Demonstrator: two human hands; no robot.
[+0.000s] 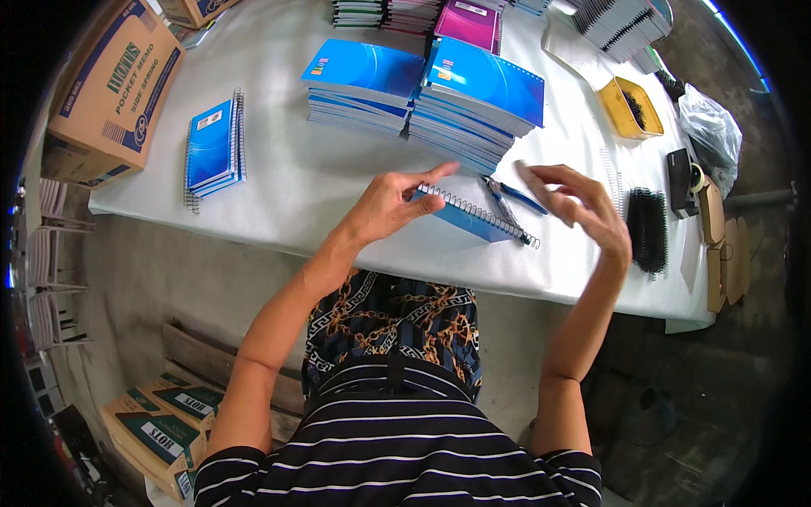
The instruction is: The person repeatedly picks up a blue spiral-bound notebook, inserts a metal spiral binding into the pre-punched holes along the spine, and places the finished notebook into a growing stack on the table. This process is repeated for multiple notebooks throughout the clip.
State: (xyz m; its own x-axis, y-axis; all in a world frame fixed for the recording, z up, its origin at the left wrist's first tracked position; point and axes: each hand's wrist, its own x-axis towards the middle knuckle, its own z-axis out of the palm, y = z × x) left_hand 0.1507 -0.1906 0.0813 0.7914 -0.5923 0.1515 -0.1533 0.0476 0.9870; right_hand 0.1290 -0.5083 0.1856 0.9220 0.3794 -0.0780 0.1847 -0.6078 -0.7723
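Note:
A blue spiral notebook [473,221] stands tilted on the table near its front edge, its coil [477,209] along the top. My left hand [390,203] holds it at the left end, thumb on the near side and index finger stretched past the coil. A loose end of wire sticks out at the coil's right end. My right hand [583,203] hovers to the right of that end, fingers apart and slightly blurred, with nothing visible in it. Pliers with blue handles [511,198] lie just behind the notebook, between my hands.
Two stacks of blue notebooks [363,72] stand behind, with purple ones [469,24] farther back. Bound blue notebooks [213,148] lie left, near a cardboard box [118,93]. At right are a yellow tray [629,108], a black coil bundle [648,232] and a plastic bag [711,122].

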